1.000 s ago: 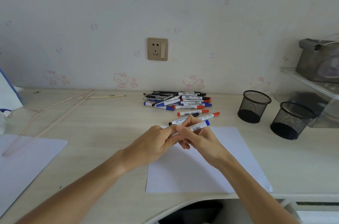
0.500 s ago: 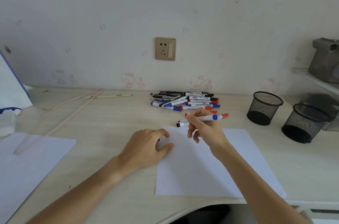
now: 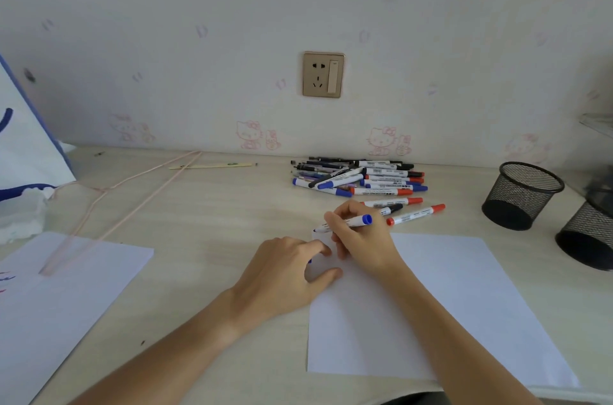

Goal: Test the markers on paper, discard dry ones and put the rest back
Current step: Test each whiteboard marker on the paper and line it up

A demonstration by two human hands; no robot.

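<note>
My right hand (image 3: 363, 240) grips an uncapped blue marker (image 3: 355, 222), whose tip touches the top left corner of the white paper (image 3: 447, 305). On that sheet's left edge rests my left hand (image 3: 282, 268), thumb on the sheet and fingers curled over a small blue cap (image 3: 309, 261) that barely shows. A pile of blue, red and black markers (image 3: 361, 179) lies near the wall. Three loose markers (image 3: 414, 214) lie just behind my right hand.
Two black mesh cups (image 3: 522, 195) (image 3: 587, 235) stand at the right. A second sheet (image 3: 66, 288) with coloured scribbles lies at the left, crossed by pink cords (image 3: 132, 192). A white and blue bag (image 3: 23, 146) stands far left. A thin stick (image 3: 212, 166) lies by the wall.
My hands came apart after pulling the cap off. The left went down onto the paper's edge with the cap. The right brought the marker's tip down to the paper's corner.
</note>
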